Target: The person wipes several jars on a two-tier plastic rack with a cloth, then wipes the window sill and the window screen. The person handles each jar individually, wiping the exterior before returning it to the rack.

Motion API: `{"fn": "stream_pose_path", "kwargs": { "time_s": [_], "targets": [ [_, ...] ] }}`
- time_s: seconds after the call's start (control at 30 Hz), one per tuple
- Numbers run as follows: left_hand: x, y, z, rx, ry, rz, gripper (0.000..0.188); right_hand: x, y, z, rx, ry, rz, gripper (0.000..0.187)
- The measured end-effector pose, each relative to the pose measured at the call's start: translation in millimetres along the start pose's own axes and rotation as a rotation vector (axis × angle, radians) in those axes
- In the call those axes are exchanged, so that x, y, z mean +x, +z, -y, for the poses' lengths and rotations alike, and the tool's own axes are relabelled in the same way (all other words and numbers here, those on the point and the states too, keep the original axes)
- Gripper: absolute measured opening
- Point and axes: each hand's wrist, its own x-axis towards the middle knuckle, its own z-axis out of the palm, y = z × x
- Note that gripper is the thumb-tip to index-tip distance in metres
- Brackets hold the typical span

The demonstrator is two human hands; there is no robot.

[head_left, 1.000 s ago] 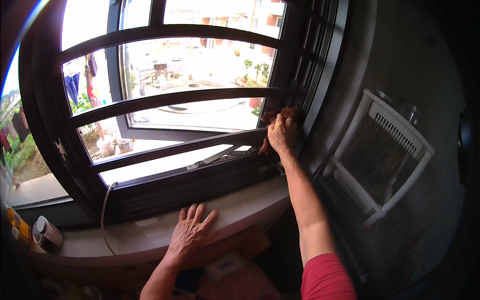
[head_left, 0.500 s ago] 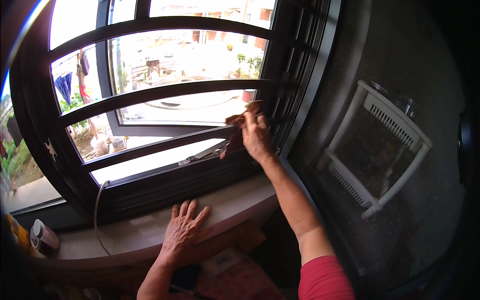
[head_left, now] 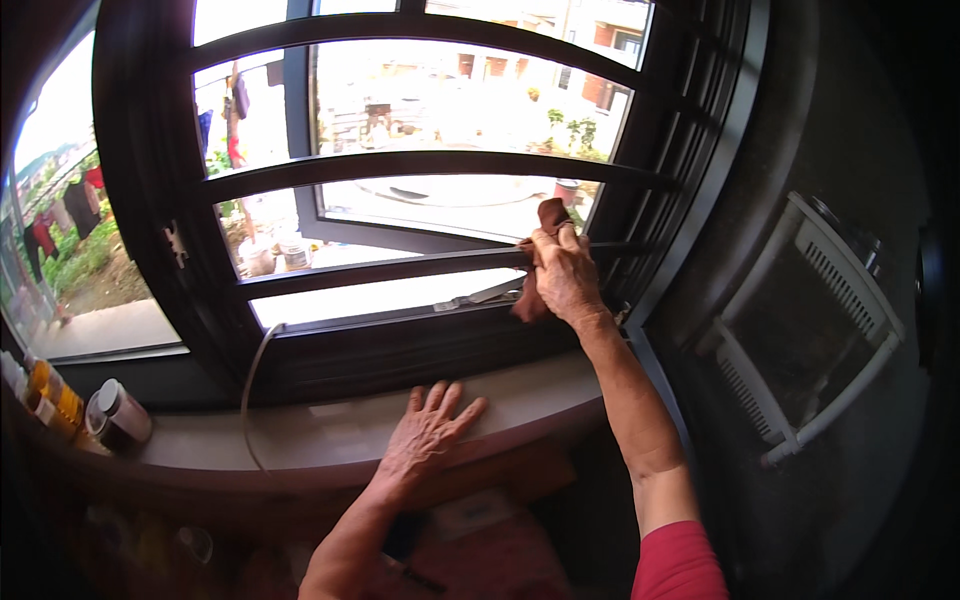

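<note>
My right hand [head_left: 567,272] is closed on a crumpled brown cloth [head_left: 532,298]. It presses the cloth around a dark horizontal window bar [head_left: 390,268], the lowest one, close to its right end. Part of the cloth sticks up above the bar and part hangs below it. On the pale window sill [head_left: 340,430] my left hand [head_left: 430,432] lies palm down, with its fingers spread and nothing in it. A metal window stay [head_left: 490,295] shows just left of the cloth's hanging end.
Bottles of yellow liquid [head_left: 55,395] and a white-lidded jar [head_left: 122,410] stand at the sill's left end. A pale cable [head_left: 252,395] crosses the sill. On the right wall hangs a white plastic rack [head_left: 845,275]. Outside the bars, the window sash [head_left: 400,235] is swung open.
The whole view has shifted, so window and hands sit further right in the picture. My right hand stays at the same bar with the cloth, and my left hand still rests on the sill.
</note>
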Motion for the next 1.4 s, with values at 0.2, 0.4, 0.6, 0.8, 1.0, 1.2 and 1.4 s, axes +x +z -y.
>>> {"fn": "stream_pose_path", "kwargs": {
  "time_s": [0.2,0.4,0.6,0.8,1.0,1.2,1.4],
  "targets": [
    [-1,-3,-1,-0.044,0.021,-0.044,0.057,10,6,100,0.26,-0.236,-0.104,0.023],
    [-1,-11,-2,-0.049,0.017,-0.073,0.057,5,14,115,0.27,-0.319,-0.187,0.034],
    [2,-6,-3,-0.029,0.028,-0.107,0.055,-1,0,25,0.032,-0.186,-0.229,0.049],
    [0,-11,-4,-0.036,0.004,-0.059,0.056,7,-15,-62,-0.215,-0.036,0.112,0.032],
    [0,-8,-4,-0.018,-0.013,-0.047,0.055,20,-14,-43,0.066,-0.168,0.252,0.032],
    [-1,-2,-2,-0.067,0.0,-0.086,0.055,34,-4,42,0.339,-0.305,0.289,0.041],
    [-3,2,3,-0.065,-0.005,-0.044,0.058,54,24,132,0.511,-0.47,0.283,0.031]
  ]
}}
